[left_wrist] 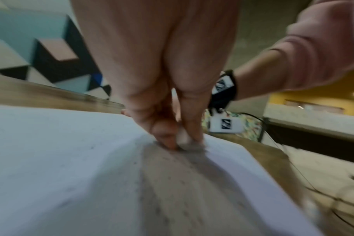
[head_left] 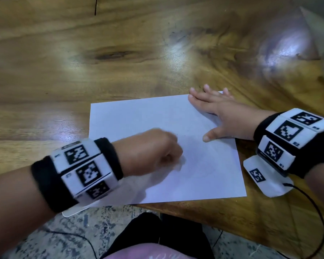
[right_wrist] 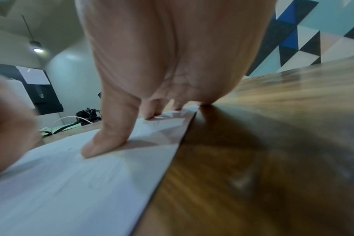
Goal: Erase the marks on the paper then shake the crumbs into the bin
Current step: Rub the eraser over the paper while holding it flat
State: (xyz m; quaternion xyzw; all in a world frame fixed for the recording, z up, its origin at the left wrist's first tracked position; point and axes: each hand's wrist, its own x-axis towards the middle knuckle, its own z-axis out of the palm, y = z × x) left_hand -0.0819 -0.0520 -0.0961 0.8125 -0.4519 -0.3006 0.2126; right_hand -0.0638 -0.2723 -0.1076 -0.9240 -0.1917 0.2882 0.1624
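Note:
A white sheet of paper lies on the wooden table near its front edge. My left hand is curled over the middle of the sheet and pinches a small white eraser against the paper; it is motion-blurred. Dark crumbs speckle the sheet around it. My right hand lies flat with straight fingers on the paper's far right corner, thumb pressed on the sheet. Faint marks show near the eraser. No bin is in view.
The table's front edge runs just below the paper, with speckled floor and my lap beneath. A black cable trails from my right wristband over the table's right corner.

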